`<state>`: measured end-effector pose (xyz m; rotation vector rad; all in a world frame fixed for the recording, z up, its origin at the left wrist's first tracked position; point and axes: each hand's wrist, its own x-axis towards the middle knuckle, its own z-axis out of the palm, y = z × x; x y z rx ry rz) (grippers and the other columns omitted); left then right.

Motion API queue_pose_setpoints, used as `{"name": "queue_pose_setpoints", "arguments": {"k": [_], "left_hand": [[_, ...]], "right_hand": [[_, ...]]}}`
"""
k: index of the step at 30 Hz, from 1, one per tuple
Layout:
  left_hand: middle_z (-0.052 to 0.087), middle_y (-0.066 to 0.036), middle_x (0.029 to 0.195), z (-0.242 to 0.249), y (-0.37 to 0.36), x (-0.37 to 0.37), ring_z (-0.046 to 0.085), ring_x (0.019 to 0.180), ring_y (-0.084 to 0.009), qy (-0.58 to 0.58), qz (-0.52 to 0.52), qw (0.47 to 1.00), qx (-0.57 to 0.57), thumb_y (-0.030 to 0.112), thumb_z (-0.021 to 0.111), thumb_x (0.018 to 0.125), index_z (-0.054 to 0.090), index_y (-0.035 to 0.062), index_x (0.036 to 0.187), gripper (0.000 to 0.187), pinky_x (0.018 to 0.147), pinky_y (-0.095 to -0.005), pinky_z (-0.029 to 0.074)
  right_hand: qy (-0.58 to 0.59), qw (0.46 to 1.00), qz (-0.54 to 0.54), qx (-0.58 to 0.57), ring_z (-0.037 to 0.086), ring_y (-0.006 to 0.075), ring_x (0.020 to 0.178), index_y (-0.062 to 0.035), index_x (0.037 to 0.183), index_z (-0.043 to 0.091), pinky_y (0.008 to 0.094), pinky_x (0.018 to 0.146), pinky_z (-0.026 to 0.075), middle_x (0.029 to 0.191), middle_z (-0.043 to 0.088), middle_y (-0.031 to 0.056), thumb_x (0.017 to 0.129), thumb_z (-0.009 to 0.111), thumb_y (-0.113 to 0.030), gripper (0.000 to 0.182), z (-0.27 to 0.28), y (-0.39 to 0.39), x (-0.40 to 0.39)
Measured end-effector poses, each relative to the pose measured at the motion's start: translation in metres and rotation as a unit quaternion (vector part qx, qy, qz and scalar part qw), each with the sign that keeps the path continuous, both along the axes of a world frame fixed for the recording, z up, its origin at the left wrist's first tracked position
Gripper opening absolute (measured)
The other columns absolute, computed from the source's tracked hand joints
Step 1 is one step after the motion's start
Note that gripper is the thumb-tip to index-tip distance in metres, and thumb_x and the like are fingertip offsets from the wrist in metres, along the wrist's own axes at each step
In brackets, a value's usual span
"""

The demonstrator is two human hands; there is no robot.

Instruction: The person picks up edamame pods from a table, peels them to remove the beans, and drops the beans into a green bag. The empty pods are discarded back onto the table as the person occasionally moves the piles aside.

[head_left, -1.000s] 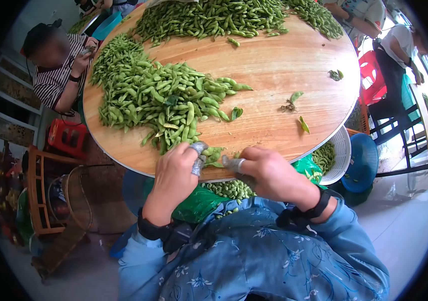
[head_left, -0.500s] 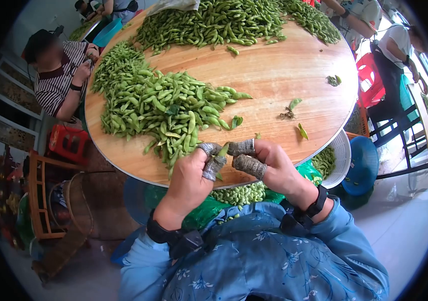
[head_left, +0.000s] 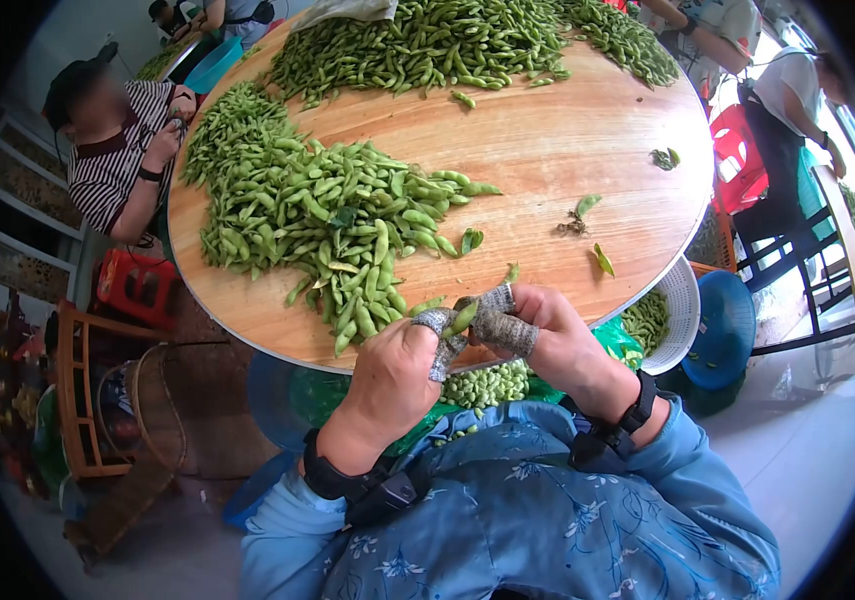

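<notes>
Over the near edge of the round wooden table (head_left: pixel 547 170), my left hand (head_left: pixel 392 375) pinches a green soybean pod (head_left: pixel 463 318) between thumb and forefinger. Closed at the same pod from the other side is my right hand (head_left: pixel 552 335), its thumb and forefinger meeting my left fingertips. Grey knitted covers wrap the thumb and forefinger of both hands. Beyond my left hand spreads a heap of pods (head_left: pixel 327 205). Below the hands, shelled beans (head_left: pixel 487 385) lie on green plastic under the table edge.
A larger pod pile (head_left: pixel 427 50) covers the table's far side. Leaf scraps (head_left: pixel 574 225) and a yellowish pod (head_left: pixel 603 260) lie at right. A white basket (head_left: pixel 685 315) and a blue basin (head_left: pixel 725 315) stand right of the table. A person in stripes (head_left: pixel 122 150) sits at left.
My left hand has moved slightly right and toward me, and my right hand a little lower. The pod between them now sits more slanted, with more of it showing.
</notes>
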<state>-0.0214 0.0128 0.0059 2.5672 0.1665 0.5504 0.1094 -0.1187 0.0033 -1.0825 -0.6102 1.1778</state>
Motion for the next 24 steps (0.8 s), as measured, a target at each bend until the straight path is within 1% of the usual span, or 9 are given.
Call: {"name": "queue_pose_setpoints", "arguments": {"k": [4, 11, 14, 16, 17, 19, 20, 21, 24], "left_hand": [[0.052, -0.017, 0.071, 0.002, -0.002, 0.001, 0.053, 0.068, -0.035, -0.003, -0.014, 1.0, 0.016, -0.006, 0.053, 0.063, 0.049, -0.0011, 0.081, 0.019, 0.059, -0.0423, 0.044], [0.055, -0.016, 0.072, -0.008, -0.006, 0.0, 0.055, 0.067, -0.0348, -0.051, -0.021, 0.996, 0.067, -0.006, 0.055, 0.063, 0.05, -0.0016, 0.082, 0.021, 0.058, -0.0421, 0.045], [0.057, -0.017, 0.072, -0.012, -0.007, -0.001, 0.057, 0.064, -0.0344, -0.067, -0.002, 0.998, -0.012, -0.003, 0.058, 0.069, 0.053, -0.0016, 0.087, 0.019, 0.056, -0.0388, 0.047], [0.059, -0.014, 0.071, -0.011, -0.01, -0.001, 0.058, 0.058, -0.0247, -0.086, 0.005, 0.978, -0.192, 0.004, 0.057, 0.078, 0.055, -0.0012, 0.09, 0.013, 0.054, -0.0318, 0.046], [0.059, -0.014, 0.071, -0.011, -0.01, -0.002, 0.058, 0.058, -0.0247, -0.087, 0.005, 0.978, -0.191, 0.004, 0.057, 0.078, 0.055, -0.0012, 0.09, 0.013, 0.054, -0.0318, 0.046], [0.061, -0.007, 0.07, -0.013, -0.009, -0.004, 0.055, 0.057, -0.0118, -0.038, 0.045, 0.91, -0.41, 0.009, 0.054, 0.085, 0.057, -0.0009, 0.09, 0.012, 0.053, -0.0247, 0.044], [0.057, 0.001, 0.068, -0.016, -0.01, -0.004, 0.048, 0.056, -0.004, -0.048, 0.037, 0.89, -0.452, 0.011, 0.05, 0.088, 0.057, -0.0001, 0.09, 0.013, 0.049, -0.0194, 0.039], [0.057, 0.001, 0.068, -0.016, -0.01, -0.004, 0.048, 0.056, -0.004, -0.05, 0.036, 0.89, -0.451, 0.011, 0.05, 0.088, 0.057, -0.0001, 0.09, 0.013, 0.049, -0.0194, 0.039], [0.052, 0.003, 0.067, -0.017, -0.01, -0.002, 0.04, 0.053, -0.0009, -0.028, 0.023, 0.705, -0.708, 0.014, 0.046, 0.091, 0.058, 0.0034, 0.089, 0.016, 0.045, -0.0154, 0.029]], "right_hand": [[0.003, 1.0, 0.001, -0.005, 0.055, 0.0078, 0.079, -0.0001, 0.095, 0.057, 0.0237, 0.074, 0.046, 0.087, 0.061, 0.002, 0.088, 0.055, -0.017, 0.019, -0.003, 0.0, 0.0], [0.038, 0.999, -0.016, -0.035, 0.055, 0.0074, 0.075, -0.0014, 0.093, 0.057, 0.0233, 0.072, 0.046, 0.083, 0.06, 0.0011, 0.087, 0.056, -0.016, 0.016, -0.017, 0.003, -0.002], [0.07, 0.997, -0.004, 0.016, 0.055, 0.0074, 0.077, -0.0009, 0.093, 0.057, 0.0234, 0.072, 0.046, 0.085, 0.06, 0.0009, 0.087, 0.056, -0.015, 0.016, -0.023, 0.003, -0.003], [0.055, 0.997, -0.011, 0.048, 0.055, 0.0074, 0.079, -0.0006, 0.094, 0.056, 0.0235, 0.073, 0.046, 0.086, 0.06, 0.0011, 0.087, 0.056, -0.013, 0.015, -0.025, 0.004, -0.003], [0.04, 0.996, -0.019, 0.078, 0.055, 0.0073, 0.08, -0.0003, 0.095, 0.056, 0.0235, 0.074, 0.046, 0.087, 0.06, 0.0012, 0.086, 0.056, -0.012, 0.014, -0.025, 0.004, -0.004], [-0.01, 0.994, -0.013, 0.105, 0.054, 0.007, 0.082, 0.0, 0.096, 0.055, 0.0236, 0.075, 0.046, 0.088, 0.06, 0.0014, 0.086, 0.056, -0.01, 0.014, -0.024, 0.003, -0.004], [-0.059, 0.99, -0.006, 0.13, 0.054, 0.0068, 0.083, 0.0004, 0.097, 0.055, 0.0237, 0.076, 0.045, 0.089, 0.06, 0.0017, 0.086, 0.056, -0.009, 0.014, -0.023, 0.004, -0.003], [-0.061, 0.989, -0.006, 0.132, 0.054, 0.0068, 0.083, 0.0004, 0.097, 0.055, 0.0237, 0.076, 0.045, 0.089, 0.06, 0.0017, 0.086, 0.056, -0.009, 0.014, -0.024, 0.005, -0.003], [-0.116, 0.984, 0.004, 0.137, 0.053, 0.0064, 0.082, 0.0011, 0.096, 0.055, 0.0235, 0.074, 0.045, 0.087, 0.06, 0.0022, 0.085, 0.056, -0.007, 0.014, -0.024, 0.005, 0.0]]}}
